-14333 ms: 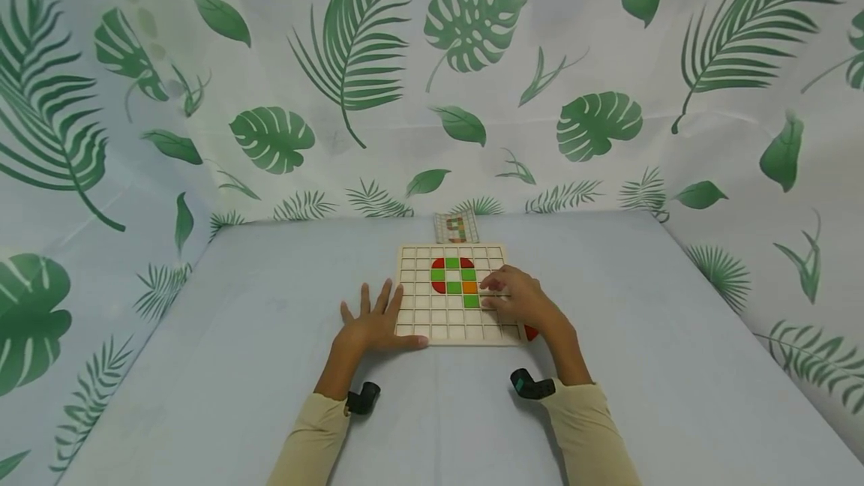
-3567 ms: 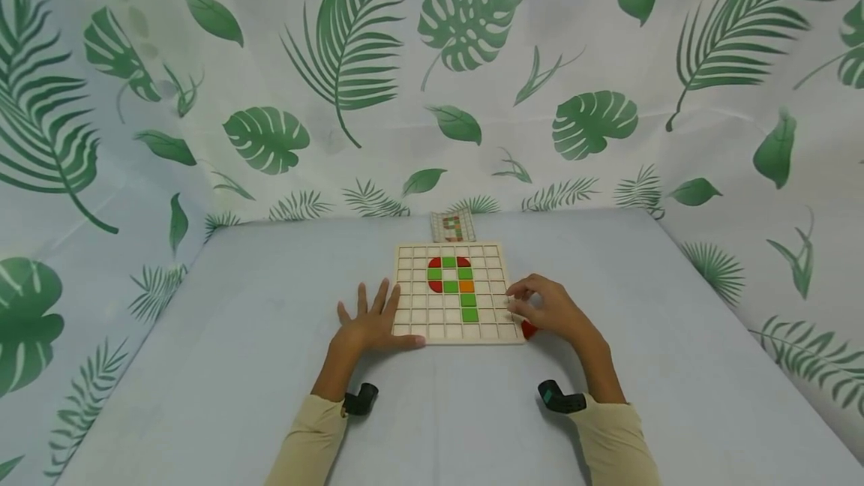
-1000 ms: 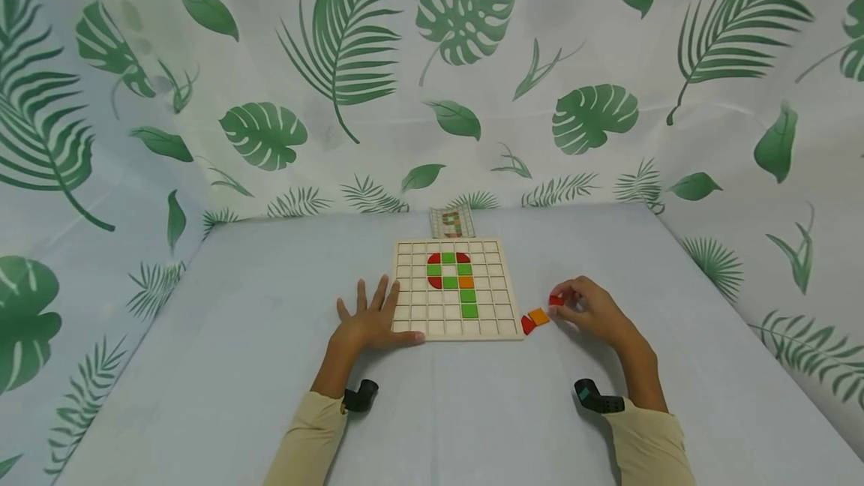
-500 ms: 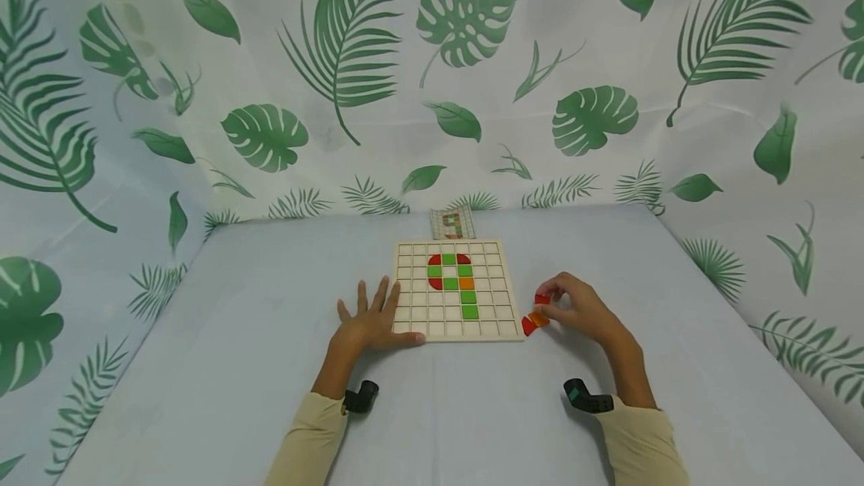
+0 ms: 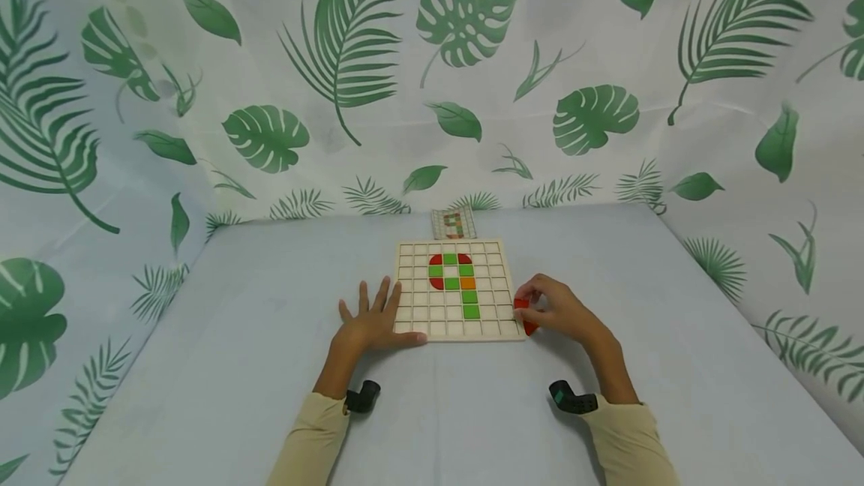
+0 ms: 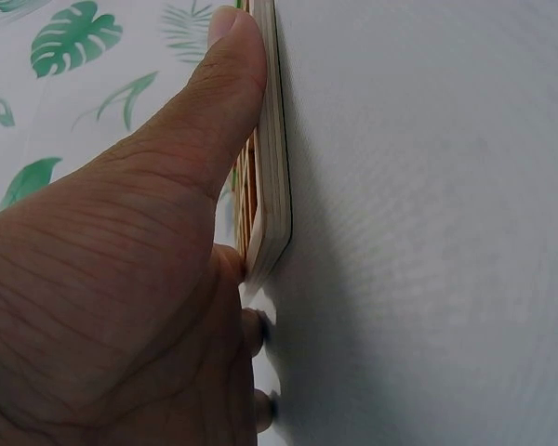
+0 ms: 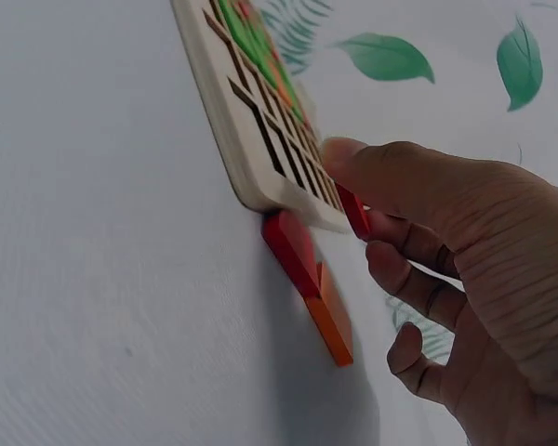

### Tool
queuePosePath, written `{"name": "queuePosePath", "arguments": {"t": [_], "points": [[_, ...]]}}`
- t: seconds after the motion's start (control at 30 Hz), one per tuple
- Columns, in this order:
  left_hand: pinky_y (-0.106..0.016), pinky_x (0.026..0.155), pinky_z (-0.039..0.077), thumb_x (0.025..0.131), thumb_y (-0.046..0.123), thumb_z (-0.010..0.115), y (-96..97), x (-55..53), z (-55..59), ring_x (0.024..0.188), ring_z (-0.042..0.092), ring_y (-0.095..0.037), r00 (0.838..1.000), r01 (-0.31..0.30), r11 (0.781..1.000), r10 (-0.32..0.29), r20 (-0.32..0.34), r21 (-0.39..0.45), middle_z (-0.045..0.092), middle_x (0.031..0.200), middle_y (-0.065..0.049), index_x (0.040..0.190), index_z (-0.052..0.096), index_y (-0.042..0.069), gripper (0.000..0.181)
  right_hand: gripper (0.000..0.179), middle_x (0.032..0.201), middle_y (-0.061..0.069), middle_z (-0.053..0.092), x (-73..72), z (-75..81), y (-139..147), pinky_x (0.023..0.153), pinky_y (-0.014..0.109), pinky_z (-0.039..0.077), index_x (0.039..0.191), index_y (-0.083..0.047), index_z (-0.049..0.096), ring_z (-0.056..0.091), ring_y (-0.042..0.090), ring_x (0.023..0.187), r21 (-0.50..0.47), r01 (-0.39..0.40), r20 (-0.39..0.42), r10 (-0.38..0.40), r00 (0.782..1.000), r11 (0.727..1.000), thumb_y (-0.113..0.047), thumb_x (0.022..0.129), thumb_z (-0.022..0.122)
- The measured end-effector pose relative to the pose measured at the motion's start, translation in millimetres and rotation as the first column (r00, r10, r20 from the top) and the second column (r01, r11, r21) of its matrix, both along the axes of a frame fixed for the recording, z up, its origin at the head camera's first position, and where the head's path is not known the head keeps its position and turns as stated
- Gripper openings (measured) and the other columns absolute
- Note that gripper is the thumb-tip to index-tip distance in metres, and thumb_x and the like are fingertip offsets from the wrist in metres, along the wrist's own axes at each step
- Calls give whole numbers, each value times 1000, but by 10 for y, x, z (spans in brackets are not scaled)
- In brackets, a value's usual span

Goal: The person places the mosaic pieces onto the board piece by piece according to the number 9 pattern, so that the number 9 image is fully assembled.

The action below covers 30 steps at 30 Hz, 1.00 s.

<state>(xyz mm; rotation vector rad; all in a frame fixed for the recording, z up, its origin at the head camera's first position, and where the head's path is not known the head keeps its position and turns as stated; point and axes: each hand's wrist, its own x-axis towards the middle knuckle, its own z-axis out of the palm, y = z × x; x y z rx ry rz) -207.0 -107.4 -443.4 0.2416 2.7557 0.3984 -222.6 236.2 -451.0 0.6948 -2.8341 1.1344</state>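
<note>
My right hand [image 5: 555, 311] pinches a red tile [image 7: 353, 212] between thumb and fingers, at the right edge of a wooden grid board [image 5: 416, 328]. Spread flat at the board's left edge, my left hand [image 5: 364, 328] has its thumb along the front corner; in the left wrist view the thumb rests on the board's side. Red, green and orange tiles [image 5: 470, 311] sit in the grid in a 9 shape. Below the right hand, a loose red tile [image 7: 293, 251] lies by the board's corner with an orange tile [image 7: 330, 321] against it, mostly hidden in the head view.
Behind the board stands a small pattern card [image 5: 454, 223] showing a similar coloured figure. A pale cloth covers the table [image 5: 270, 283], and leaf-printed fabric [image 5: 391, 96] hangs around its back and sides.
A second green tile joined the figure's stem between the two oldest frames. More recently my right hand took up a red tile and carried it left to the board's edge. The left hand stayed put.
</note>
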Motion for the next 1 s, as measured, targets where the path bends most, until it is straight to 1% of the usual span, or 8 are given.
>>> {"name": "queuePosePath", "arguments": {"t": [0.27,0.4,0.5,0.63,0.73,0.77,0.97,1.0], "points": [[-76,109,0,78,73,61,-17,-18,-17,149,-10,-45,1000,-1,1000,1,12,18,0,166,-10,159,11,16,111,23,93,5,60,-7,-23,-132,66,22,48,101,-4,65,53,16,85,-41,-48,74,51,996,998,-12,84,77],[-75,109,-2,77,75,61,-20,-26,-36,150,-12,-44,1000,-6,1000,5,13,20,-2,166,-8,159,10,17,113,23,93,5,61,-13,-33,-212,68,22,47,101,-3,65,54,17,84,-44,-79,69,82,994,996,-13,83,77],[-73,110,-5,78,75,59,-13,-41,-51,149,-17,-41,999,-12,1000,12,41,1,-8,166,-5,159,4,21,113,24,92,5,61,-5,-35,-273,72,24,47,100,-3,66,54,17,84,-40,-89,69,91,993,995,-13,81,79],[-74,110,-3,79,74,60,-2,-33,-27,149,-15,-43,999,-9,1000,9,44,-4,-6,166,-7,159,6,19,111,25,91,5,60,16,-29,-345,74,24,46,98,-4,66,53,17,84,-32,-89,85,92,992,996,-13,80,80],[-76,109,1,78,73,62,-1,-7,4,150,-9,-45,1000,-6,1000,6,14,18,1,166,-9,158,13,16,111,24,89,4,59,20,-27,-399,71,23,45,96,-5,66,51,16,83,-17,-102,77,103,992,995,-14,79,81],[-76,109,0,77,76,60,-13,-25,-35,150,-9,-45,1000,-6,1000,6,8,20,1,166,-9,159,13,17,112,24,89,4,59,17,-28,-417,70,23,45,96,-5,67,51,15,82,-16,-112,71,113,991,994,-14,79,81],[-75,109,-1,77,78,58,-17,-18,-42,150,-10,-44,1000,-3,1000,3,0,18,0,166,-9,159,11,17,113,25,87,0,60,-5,-44,-524,69,22,45,95,-7,67,50,12,80,12,-162,26,162,987,987,-19,79,83],[-75,110,0,78,75,60,-4,1,-1,150,-10,-44,1000,-5,1000,4,7,12,0,166,-9,159,11,16,111,25,87,0,60,-6,-46,-542,68,22,45,95,-7,67,50,12,80,23,-170,18,169,985,985,-19,79,82]]}}
